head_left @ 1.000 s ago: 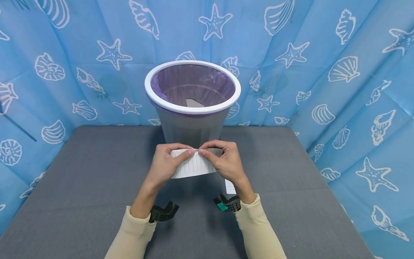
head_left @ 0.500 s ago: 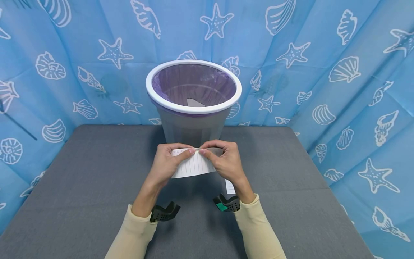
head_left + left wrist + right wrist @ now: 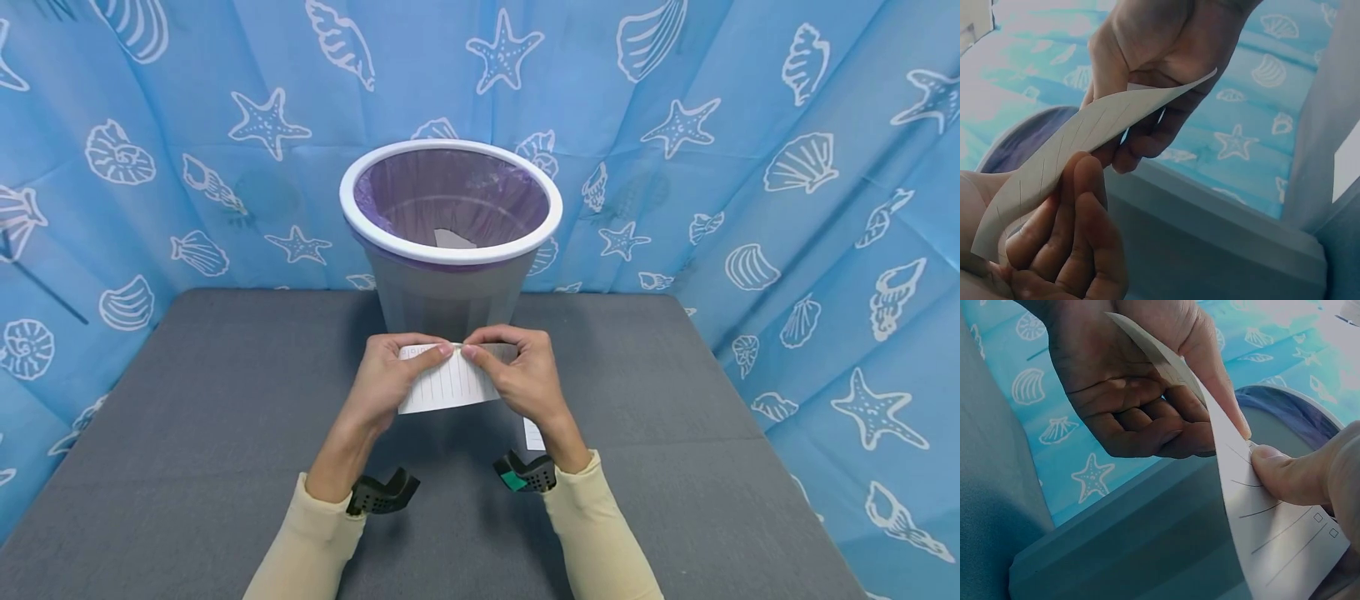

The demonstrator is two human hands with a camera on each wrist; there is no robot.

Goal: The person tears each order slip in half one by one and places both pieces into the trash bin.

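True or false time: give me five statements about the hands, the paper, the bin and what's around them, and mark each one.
1. The left hand and right hand pinch the same lined sheet. True.
2. A purple liner lines the bin. True.
3. The bin lies on its side. False: it stands upright.
4. The curtain is printed with cars. False: it shows shells and starfish.
5. A second piece of paper is beside the right wrist. True.

l grip [image 3: 382, 375], r grip [image 3: 534, 373] pinch paper [image 3: 447, 388] nr bin [image 3: 448, 292]
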